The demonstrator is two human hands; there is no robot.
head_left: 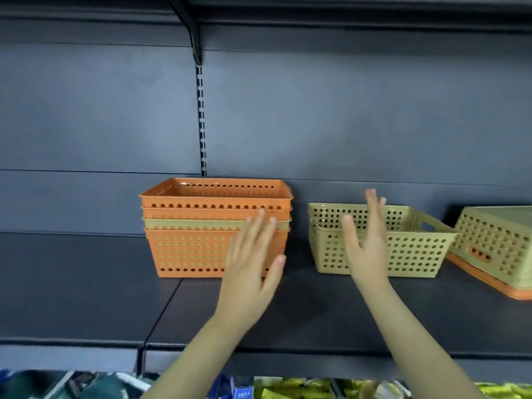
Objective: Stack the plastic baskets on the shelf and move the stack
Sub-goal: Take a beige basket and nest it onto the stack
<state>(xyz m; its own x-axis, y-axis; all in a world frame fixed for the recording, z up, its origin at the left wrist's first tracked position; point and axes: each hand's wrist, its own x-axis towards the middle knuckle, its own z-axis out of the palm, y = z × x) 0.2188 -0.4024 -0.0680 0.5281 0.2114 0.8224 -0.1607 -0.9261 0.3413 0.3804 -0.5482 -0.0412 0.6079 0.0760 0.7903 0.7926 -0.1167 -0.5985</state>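
A stack of nested perforated baskets (190, 226), orange with one green rim between them, stands on the dark shelf (86, 283) left of centre. A single green basket (414, 243) sits upright to its right. At the far right a green basket (495, 240) lies tilted, bottom up, over an orange one (489, 286). My left hand (250, 272) is raised in front of the stack's right end, fingers spread, holding nothing. My right hand (365, 243) hovers edge-on before the single green basket's left part, open and empty.
A dark back panel with a slotted upright (202, 119) rises behind the baskets. Another shelf on a black bracket (193, 33) hangs overhead. Below the shelf's front edge, packaged goods (288, 390) fill a lower level.
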